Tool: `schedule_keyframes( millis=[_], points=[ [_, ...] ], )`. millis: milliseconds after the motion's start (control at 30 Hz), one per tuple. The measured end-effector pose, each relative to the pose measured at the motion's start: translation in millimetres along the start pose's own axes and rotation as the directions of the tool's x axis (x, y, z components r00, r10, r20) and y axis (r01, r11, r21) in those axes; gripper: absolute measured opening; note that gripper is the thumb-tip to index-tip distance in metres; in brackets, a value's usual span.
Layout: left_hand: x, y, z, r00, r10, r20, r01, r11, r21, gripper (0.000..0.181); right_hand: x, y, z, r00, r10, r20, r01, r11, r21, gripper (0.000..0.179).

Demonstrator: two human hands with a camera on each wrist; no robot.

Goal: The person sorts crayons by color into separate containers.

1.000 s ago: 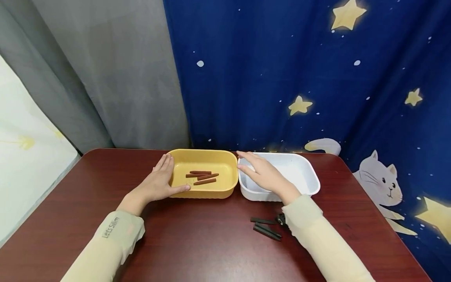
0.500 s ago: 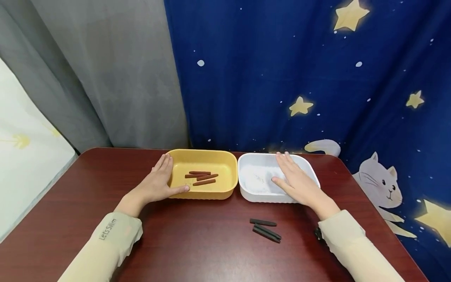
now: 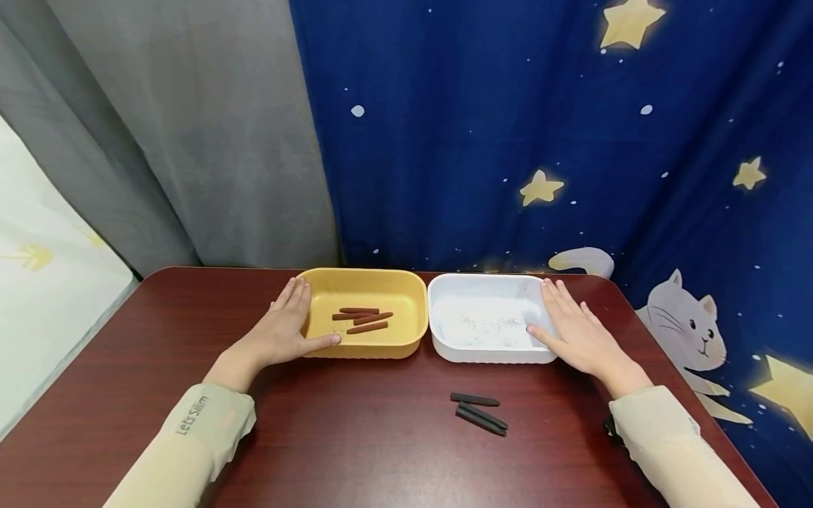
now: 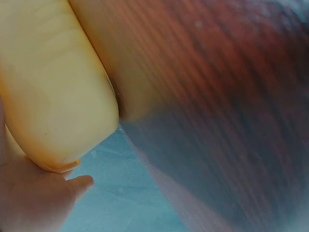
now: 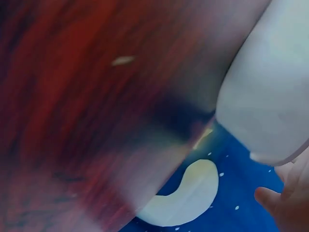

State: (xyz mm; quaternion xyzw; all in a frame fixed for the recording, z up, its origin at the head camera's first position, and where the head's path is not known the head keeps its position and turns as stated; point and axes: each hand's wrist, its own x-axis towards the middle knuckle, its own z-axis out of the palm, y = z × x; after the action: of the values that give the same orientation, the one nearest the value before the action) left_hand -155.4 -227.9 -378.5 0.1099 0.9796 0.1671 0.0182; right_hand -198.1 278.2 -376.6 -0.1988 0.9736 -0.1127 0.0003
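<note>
On the cuff of the left sleeve [image 3: 203, 430] I can read dark letters, which look like "LetsSlim", though the last ones are not so sharp; on the right sleeve [image 3: 673, 437] there is a mark too small for reading. The left hand [image 3: 279, 328] lies at the left end of the yellow tub [image 3: 362, 351], its grip apart: fingers straight along the end wall, thumb on the near rim. The right hand [image 3: 581, 339] rests in the same manner at the right end of the white tub [image 3: 489, 355], fingers straight, thumb spread away, clamped on nothing, and it covers part of that rim. Both tubs stand side by side at the far edge of the counter [image 3: 362, 437]. In the yellow one lie four brown sticks [image 3: 368, 328]; fine specks [image 3: 489, 324] are scattered on the floor of the white one. Nearer to the person are three black sticks [image 3: 480, 418], two of them close together. Behind hang a grey curtain [image 3: 241, 141] and a blue curtain [image 3: 438, 141], which is printed with yellow stars and a pale cat [image 3: 686, 324].
</note>
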Motion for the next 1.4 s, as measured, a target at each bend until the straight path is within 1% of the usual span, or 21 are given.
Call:
schedule_keyframes(
  millis=[267, 500, 600, 700, 767, 900, 967, 1067, 1133, 1233, 1400],
  points=[
    [0.6, -1.8, -0.5, 1.0, -0.004, 0.004, 0.004, 1.0, 0.001, 0.125, -2.6, 4.1, 3.5, 1.0, 0.012, 0.026, -0.014, 0.997, 0.08, 0.099],
    [-0.8, -2.9, 1.0, 1.0, -0.004, 0.008, 0.004, 1.0, -0.009, 0.122, -3.5, 5.9, 5.0, 0.999, 0.01, 0.038, -0.013, 0.997, 0.081, 0.101],
    [-1.6, -3.6, 1.3, 1.0, -0.016, 0.014, 0.016, 1.0, 0.002, 0.121, -3.3, 7.3, 6.5, 0.999, 0.0, 0.032, -0.003, 0.997, 0.082, 0.1],
    [-2.7, -2.1, -0.7, 0.999, -0.025, 0.024, 0.024, 1.0, 0.012, 0.12, -2.8, 8.4, 7.9, 1.0, -0.006, 0.02, 0.005, 0.997, 0.079, 0.1],
    [-4.0, 0.5, -2.9, 0.999, -0.019, 0.03, 0.019, 1.0, 0.004, 0.117, -3.1, 8.3, 8.1, 1.0, -0.008, 0.016, 0.006, 0.997, 0.078, 0.1],
    [-7.0, 10.0, -6.7, 0.999, 0.034, 0.008, -0.034, 0.999, -0.022, 0.105, -3.7, 8.3, 7.3, 1.0, -0.009, 0.012, 0.008, 0.997, 0.078, 0.1],
    [-7.7, 17.2, -7.8, 0.997, 0.076, -0.012, -0.077, 0.997, -0.027, 0.097, -3.8, 8.3, 6.6, 1.0, -0.01, 0.013, 0.009, 0.997, 0.073, 0.1],
    [-7.9, 29.9, -8.6, 0.988, 0.152, -0.032, -0.153, 0.988, -0.035, 0.088, -3.1, 8.7, 6.1, 1.0, -0.006, 0.013, 0.005, 0.998, 0.065, 0.103],
    [-8.0, 38.8, -8.4, 0.976, 0.215, -0.044, -0.217, 0.975, -0.049, 0.082, -2.9, 8.4, 6.0, 1.0, -0.002, 0.017, 0.001, 0.998, 0.061, 0.105],
    [-8.7, 50.9, -5.7, 0.954, 0.294, -0.054, -0.298, 0.952, -0.076, 0.077, -3.4, 6.7, 5.8, 1.0, 0.006, 0.027, -0.008, 0.998, 0.066, 0.109],
    [-9.4, 70.1, 0.2, 0.921, 0.383, -0.07, -0.389, 0.915, -0.105, 0.069, -3.9, 4.4, 4.5, 0.999, 0.011, 0.043, -0.014, 0.997, 0.071, 0.111]
  ],
)
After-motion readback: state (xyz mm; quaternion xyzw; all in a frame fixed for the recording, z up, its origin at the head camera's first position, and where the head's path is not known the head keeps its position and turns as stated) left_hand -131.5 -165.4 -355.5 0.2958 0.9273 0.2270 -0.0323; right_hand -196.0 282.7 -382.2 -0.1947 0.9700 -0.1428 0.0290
